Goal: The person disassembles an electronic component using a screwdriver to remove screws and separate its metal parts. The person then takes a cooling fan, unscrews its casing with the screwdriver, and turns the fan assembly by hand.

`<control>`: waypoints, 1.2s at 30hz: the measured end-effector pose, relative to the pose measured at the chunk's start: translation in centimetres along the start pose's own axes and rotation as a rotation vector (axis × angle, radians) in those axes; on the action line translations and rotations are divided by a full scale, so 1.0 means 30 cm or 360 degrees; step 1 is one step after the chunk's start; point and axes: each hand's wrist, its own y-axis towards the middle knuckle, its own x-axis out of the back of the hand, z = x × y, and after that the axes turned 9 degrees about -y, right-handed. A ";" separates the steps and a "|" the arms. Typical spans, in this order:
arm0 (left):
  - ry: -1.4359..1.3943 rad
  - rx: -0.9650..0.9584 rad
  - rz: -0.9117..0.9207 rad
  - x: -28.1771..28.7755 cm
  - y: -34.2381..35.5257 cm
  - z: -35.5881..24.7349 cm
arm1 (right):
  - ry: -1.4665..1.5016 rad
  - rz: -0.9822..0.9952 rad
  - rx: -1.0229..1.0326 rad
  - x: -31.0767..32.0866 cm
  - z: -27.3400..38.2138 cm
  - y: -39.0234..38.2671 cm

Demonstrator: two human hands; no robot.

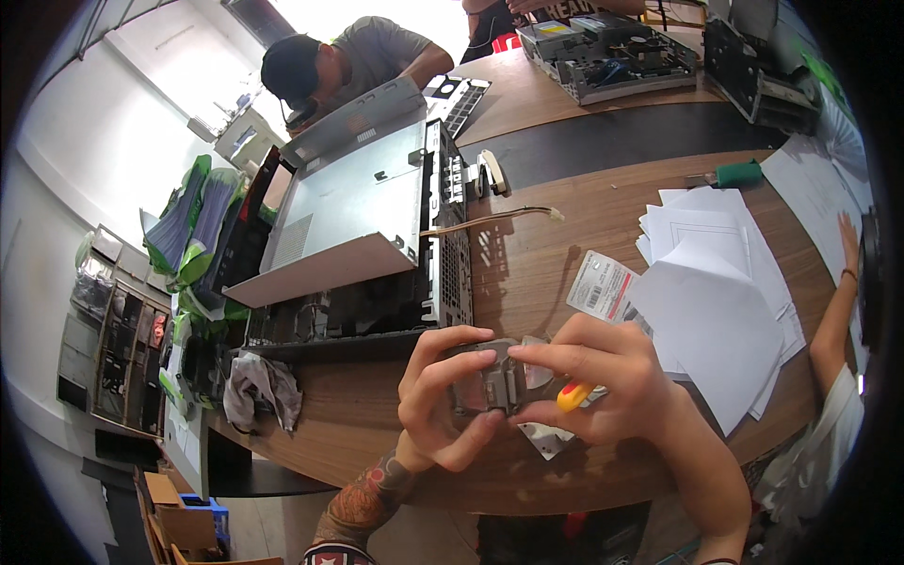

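"Two hands were nearest us, a left hand [438,395] and a right hand [621,381], fingers bent inward. What did they have?"

"Some small grey block [499,381], pinched from both sides over the near part of the table [348,400]. Each hand had fingertips at its far edge and a thumb at its near edge."

"Which was closer?"

"Neither; both touched it. It sat right of the left palm, left of the right one. One ridge on it pointed away from the person, but fingers hid too much for me to tell its long axis."

"And that yellow-and-red handle [573,395]?"

"Tucked inside the right hand, smooth, its rounded end toward the block. I couldn't make out the rest."

"What was the block made of?"

"Hard, dull stuff with stepped edges; metal or smoky plastic, I couldn't tell. Beyond the hands lay a flat label card [601,284] and thin, loose white paper [706,311]. To the left stood a boxy computer case [457,259], its side perforated, with crumpled grey cloth [264,388] near it."
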 end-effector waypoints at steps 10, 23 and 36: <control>0.0051 -0.0043 0.0006 -0.001 0.003 0.005 | 0.0145 0.0051 -0.0163 0.002 0.001 0.006; 0.0084 -0.0049 0.0007 -0.006 -0.003 0.006 | 0.0329 0.0126 -0.0237 0.012 0.006 0.011; 0.0087 -0.0032 0.0004 -0.005 -0.002 0.013 | 0.0366 0.0163 -0.0228 0.019 0.006 0.017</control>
